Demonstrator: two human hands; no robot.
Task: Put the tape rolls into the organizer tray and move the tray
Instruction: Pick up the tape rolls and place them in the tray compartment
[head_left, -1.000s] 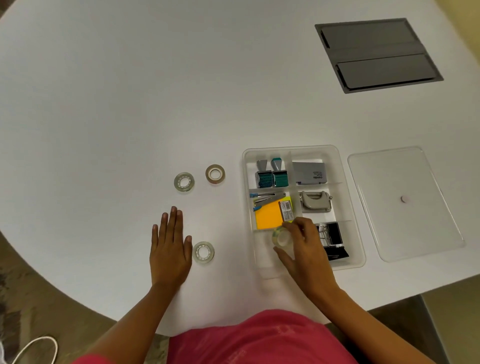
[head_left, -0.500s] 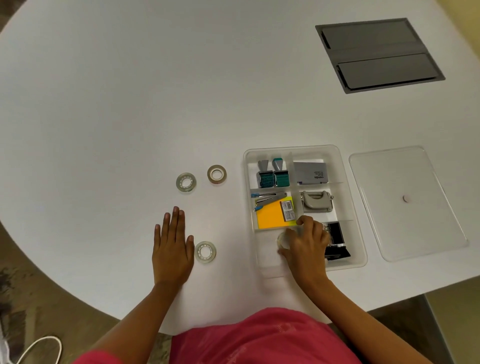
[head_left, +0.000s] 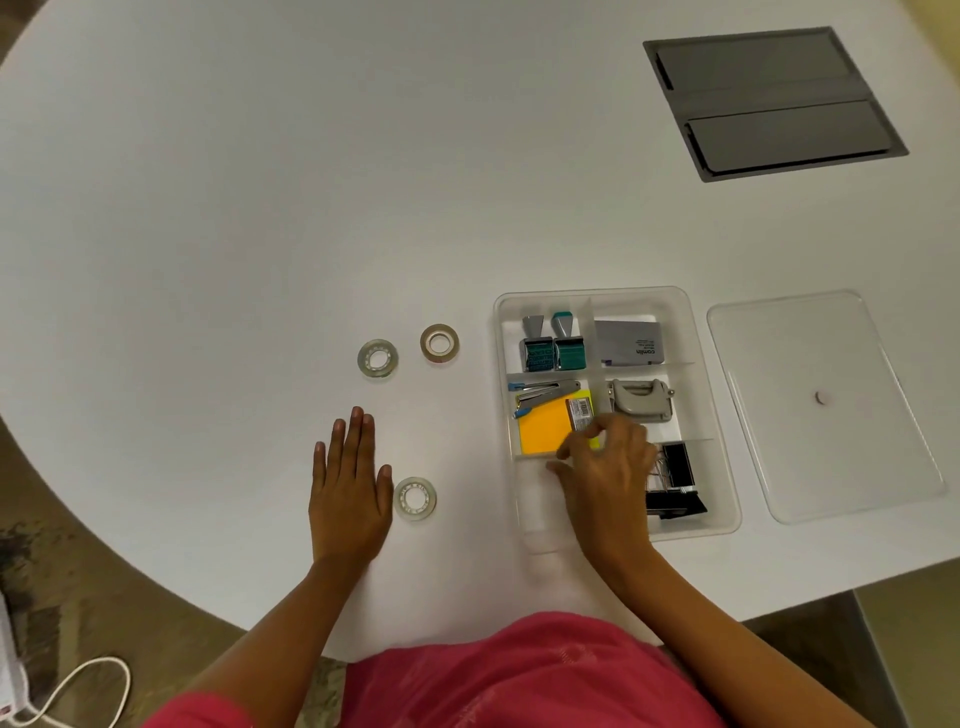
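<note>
Over organizer tray (head_left: 696, 332), right hand (head_left: 608, 470) curled

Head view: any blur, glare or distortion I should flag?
Head view: wide-angle bowing curves the table edge; lighting soft and even, shadows faint; right hand fingers motion-smeared over the organizer tray; left hand and the three tape rolls outside it sharp; clear lid low-contrast, little glare.

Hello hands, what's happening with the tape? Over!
Left hand flat on table. Right hand inside organizer tray, grip hidden. Three tape rolls outside. Nothing blocking.
</note>
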